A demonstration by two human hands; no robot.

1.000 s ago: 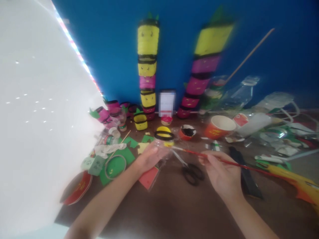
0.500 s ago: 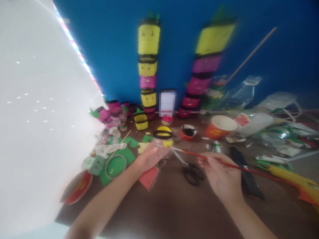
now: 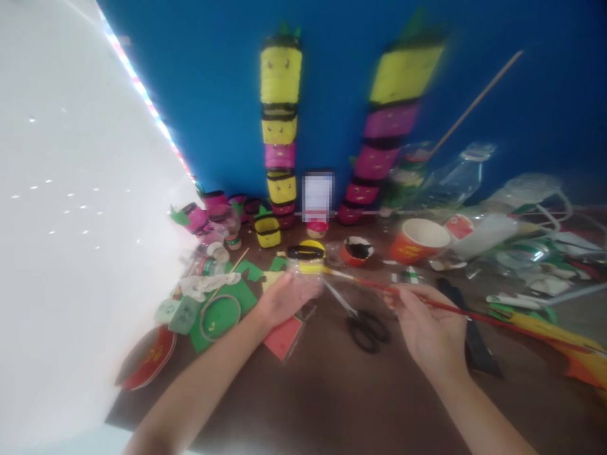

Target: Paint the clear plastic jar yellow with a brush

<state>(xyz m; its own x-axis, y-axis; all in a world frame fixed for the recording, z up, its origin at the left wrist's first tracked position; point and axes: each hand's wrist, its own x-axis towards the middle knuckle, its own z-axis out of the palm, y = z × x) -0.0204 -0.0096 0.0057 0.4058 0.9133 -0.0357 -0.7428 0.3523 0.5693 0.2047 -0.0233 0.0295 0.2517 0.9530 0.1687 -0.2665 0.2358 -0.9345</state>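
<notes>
My left hand (image 3: pixel 291 298) is wrapped round a clear plastic cup (image 3: pixel 306 260) with a black rim and a yellow painted band below it. Between the fingers of my right hand (image 3: pixel 429 322) is a red-handled paintbrush (image 3: pixel 379 286), held nearly level. Its yellow-tipped bristles are at the cup's right side; blur hides whether they touch. Just behind the cup shows a round yellow thing (image 3: pixel 313 245). Scissors (image 3: pixel 365 328) with black handles lie between my hands. A small container with black paint (image 3: pixel 359 250) stands to the right of the cup.
Two stacks of painted cups, one on the left (image 3: pixel 281 126) and one on the right (image 3: pixel 384 139), rise against the blue wall. A paper cup (image 3: pixel 420 240), clear bottles (image 3: pixel 462 167) and a yellow glue gun (image 3: pixel 576 360) occupy the right. Green sheets (image 3: pixel 241 297) lie left.
The brush has shifted slightly right with my right hand. The cup in my left hand has moved a little left, with its painted band turned more into view.
</notes>
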